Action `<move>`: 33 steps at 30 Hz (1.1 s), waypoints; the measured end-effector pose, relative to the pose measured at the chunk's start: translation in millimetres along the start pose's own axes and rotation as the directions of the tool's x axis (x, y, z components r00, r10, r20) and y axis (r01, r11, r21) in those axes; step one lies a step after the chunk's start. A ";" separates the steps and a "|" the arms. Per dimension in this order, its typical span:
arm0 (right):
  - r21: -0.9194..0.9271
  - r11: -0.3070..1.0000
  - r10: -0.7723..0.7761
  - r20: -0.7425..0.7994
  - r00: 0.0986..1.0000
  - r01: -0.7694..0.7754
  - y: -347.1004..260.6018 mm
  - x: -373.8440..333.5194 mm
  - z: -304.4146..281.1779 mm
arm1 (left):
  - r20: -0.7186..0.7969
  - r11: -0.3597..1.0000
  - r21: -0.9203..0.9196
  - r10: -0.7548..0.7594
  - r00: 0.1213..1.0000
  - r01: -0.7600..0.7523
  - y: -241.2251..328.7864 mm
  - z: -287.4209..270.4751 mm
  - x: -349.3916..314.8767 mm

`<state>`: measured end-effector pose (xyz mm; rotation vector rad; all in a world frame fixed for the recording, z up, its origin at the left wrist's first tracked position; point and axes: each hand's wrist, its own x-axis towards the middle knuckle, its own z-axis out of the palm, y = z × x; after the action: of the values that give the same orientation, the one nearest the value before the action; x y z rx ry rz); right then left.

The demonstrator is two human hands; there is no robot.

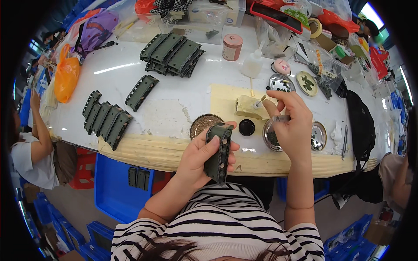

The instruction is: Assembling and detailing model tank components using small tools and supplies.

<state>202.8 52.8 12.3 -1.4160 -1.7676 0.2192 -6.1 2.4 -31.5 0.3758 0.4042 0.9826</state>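
In my left hand [201, 157] is a dark green, slightly curved model piece [217, 155] with ribbed edges and small round studs, held tilted upright above the table's front edge. My right hand [289, 119] is raised over a yellow tape-wrapped block [251, 108], from which a small whitish nozzle [258, 104] sticks out. The thumb and forefinger pinch a tiny brownish thing beside that nozzle; its kind is too small to tell. A grey metallic end [281, 118] shows against the palm, its rest hidden by the fingers.
Similar green pieces lie in a pile [172, 54], in a row [106, 118] and one singly [142, 92]. Small dishes hold brown bits [191, 130] and green parts [307, 82]. A black cap [247, 127], a squeeze bottle [252, 65] and a pink jar [232, 47] stand nearby.
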 end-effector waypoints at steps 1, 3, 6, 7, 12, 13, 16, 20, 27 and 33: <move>0.003 1.000 0.009 0.012 1.000 -0.009 0.1 1.1 1.4 | 0.023 0.999 -0.038 -0.015 1.000 0.016 -0.2 -1.6 0.1; 0.009 1.000 0.024 0.037 0.999 -0.025 0.7 3.2 2.9 | 0.072 0.992 -0.114 -0.041 0.997 0.049 -0.7 -5.7 0.6; 0.004 1.000 -0.027 0.024 0.999 0.027 9.4 4.6 5.8 | 0.090 0.978 -0.187 -0.081 0.993 0.096 -1.3 -6.7 1.9; 0.020 1.000 -0.022 0.016 1.000 0.022 8.7 4.4 5.7 | 0.099 0.976 -0.191 -0.085 0.991 0.103 -1.4 -6.4 2.3; 0.080 0.995 -0.054 -0.108 0.993 0.062 -1.9 3.1 3.3 | 0.136 0.962 -0.243 -0.096 0.986 0.127 -2.8 -5.1 0.7; 0.165 0.985 -0.016 -0.154 0.988 0.042 -5.5 1.4 2.0 | 0.143 0.961 -0.246 -0.096 0.985 0.129 -3.1 -5.3 -0.1; 0.408 0.913 0.097 -0.186 0.978 -0.014 -20.9 -10.8 -9.6 | 0.187 0.951 -0.265 -0.109 0.976 0.157 -4.5 -3.0 1.9; 0.754 0.643 0.154 0.042 0.987 -0.132 -39.6 -26.9 -2.4 | 0.189 0.952 -0.257 -0.121 0.975 0.168 -6.3 1.9 2.9; 0.876 0.425 0.205 0.150 0.967 -0.226 -38.0 -36.1 8.7 | 0.132 0.959 -0.219 -0.152 0.980 0.178 -7.3 6.7 1.3; 0.870 0.437 0.215 0.148 0.965 -0.231 -40.5 -36.3 9.0 | 0.130 0.965 -0.201 -0.143 0.981 0.168 -7.7 6.9 1.4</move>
<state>167.7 10.3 12.9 -0.8129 -1.1035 1.1365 3.5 -1.2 -29.5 0.2028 0.2186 0.8362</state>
